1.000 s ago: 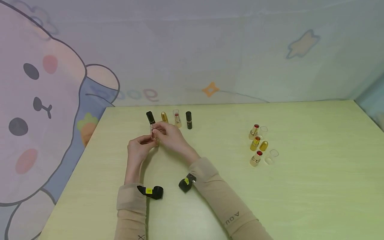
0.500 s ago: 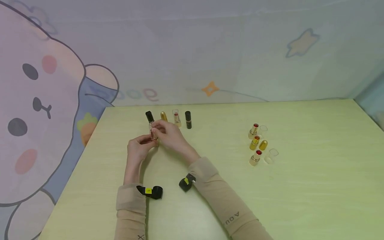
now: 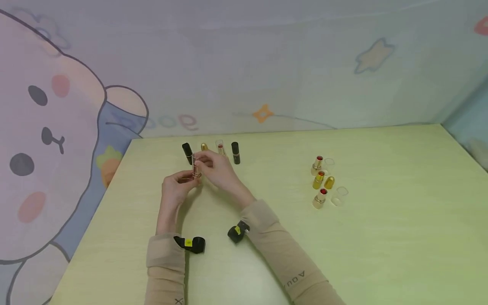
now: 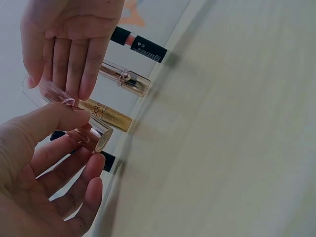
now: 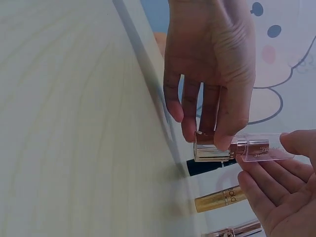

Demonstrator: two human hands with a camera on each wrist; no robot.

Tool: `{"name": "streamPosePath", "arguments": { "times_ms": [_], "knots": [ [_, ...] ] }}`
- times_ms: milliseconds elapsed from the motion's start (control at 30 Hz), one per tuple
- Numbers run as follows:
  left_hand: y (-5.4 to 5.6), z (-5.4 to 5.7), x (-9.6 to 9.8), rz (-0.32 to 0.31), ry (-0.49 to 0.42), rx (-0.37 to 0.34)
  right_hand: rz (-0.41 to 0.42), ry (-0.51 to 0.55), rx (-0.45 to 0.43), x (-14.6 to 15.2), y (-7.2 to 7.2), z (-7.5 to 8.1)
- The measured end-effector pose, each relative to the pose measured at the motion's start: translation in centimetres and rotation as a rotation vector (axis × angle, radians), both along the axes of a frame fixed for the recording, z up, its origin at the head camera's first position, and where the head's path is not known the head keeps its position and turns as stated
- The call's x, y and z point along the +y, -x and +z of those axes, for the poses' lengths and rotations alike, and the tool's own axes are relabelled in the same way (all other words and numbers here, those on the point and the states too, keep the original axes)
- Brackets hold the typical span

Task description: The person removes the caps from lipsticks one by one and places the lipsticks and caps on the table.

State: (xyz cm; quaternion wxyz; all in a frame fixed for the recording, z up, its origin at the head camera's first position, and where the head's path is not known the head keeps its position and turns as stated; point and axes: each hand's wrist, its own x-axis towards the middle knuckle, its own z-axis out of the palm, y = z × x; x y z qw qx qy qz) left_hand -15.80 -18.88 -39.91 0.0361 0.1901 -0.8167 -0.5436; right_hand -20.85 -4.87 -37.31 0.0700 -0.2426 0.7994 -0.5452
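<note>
My left hand point(image 3: 177, 190) pinches the gold-coloured base of a lipstick point(image 5: 212, 152) between thumb and fingers, holding it upright above the table. My right hand point(image 3: 221, 173) holds the clear cap point(image 5: 276, 148) by its sides, thumb against fingers. In the right wrist view the cap surrounds the upper part of the lipstick's inner tube. Its lower rim stands a little apart from the wide base. Just behind the hands stand a black lipstick point(image 3: 187, 153), a gold lipstick point(image 4: 111, 116), a clear-capped lipstick point(image 4: 129, 81) and another black lipstick point(image 3: 236, 153).
Farther right, three uncapped lipsticks stand in a column: the rear one point(image 3: 317, 166), the gold one point(image 3: 318, 180) and the front one point(image 3: 320, 199). Beside them are a gold cap point(image 3: 329, 182) and two clear caps, the nearer cap point(image 3: 339, 196) in front. A printed cloth point(image 3: 228, 63) hangs behind the table.
The clear cap stands slightly higher above my left hand than a second ago, still in my right fingers. The head view has shifted slightly; both hands otherwise stay in place.
</note>
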Motion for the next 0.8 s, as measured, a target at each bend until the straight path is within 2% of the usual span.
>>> {"name": "streamPosePath", "arguments": {
  "times_ms": [467, 800],
  "knots": [
    [1.2, -0.4, 1.2, -0.074, -0.049, -0.01, -0.073, 0.061, -0.011, 1.6, 0.3, 0.6],
    [1.4, -0.3, 2.0, -0.098, -0.001, -0.007, -0.118, 0.114, 0.008, 2.9, 0.2, 1.2]
  ]
}}
